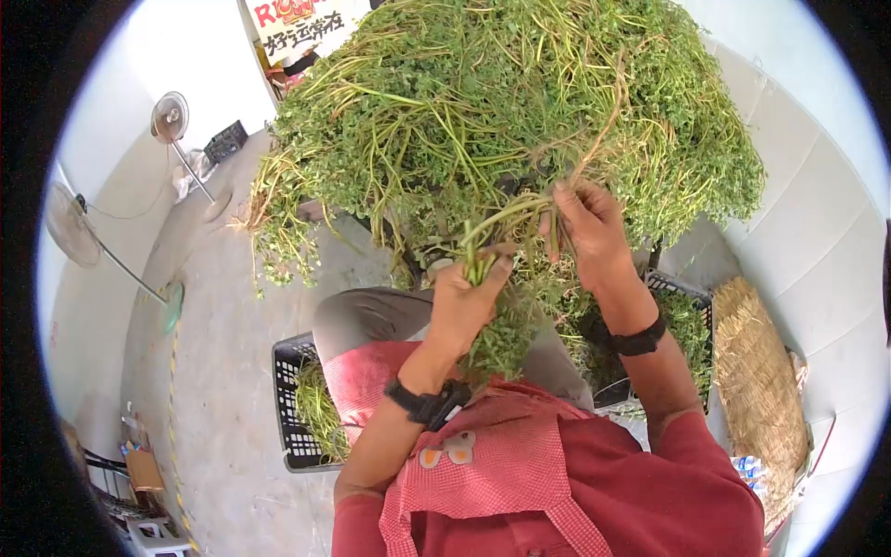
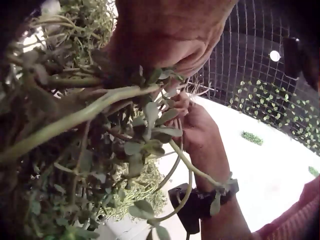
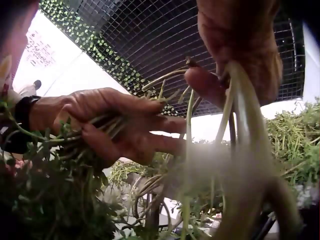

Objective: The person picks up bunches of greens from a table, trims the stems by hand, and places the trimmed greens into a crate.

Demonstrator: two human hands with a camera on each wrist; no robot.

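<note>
The bunch (image 1: 502,345) is in the person's left hand (image 1: 467,299), nearer the body than the heap (image 1: 520,102). That hand grips it with thumb and fingers curled round the stalks; the cut-looking ends (image 1: 476,269) poke out above the grip, and the leafy part hangs beneath. The right hand (image 1: 597,237), just beside it, pinches a few stems (image 1: 509,216) that arch across toward the left hand. A thin brown strand (image 1: 613,107) runs from the right fingertips over the heap; whether it is joined to the pinched stems cannot be told.

The bunch should be light enough for one hand. Its stems look fleshy and smooth: supple over a long curve, yet probably apt to snap at a sharp bend and a little slippery if damp. The small leaves (image 2: 152,117) seem the fragile part, likely to bruise or tear off when squeezed. The thick, bare lengths near the ends offer the best hold, gathered firmly but not crushed. Tangled side shoots may catch, so single stems are better drawn gently along their length.
</note>
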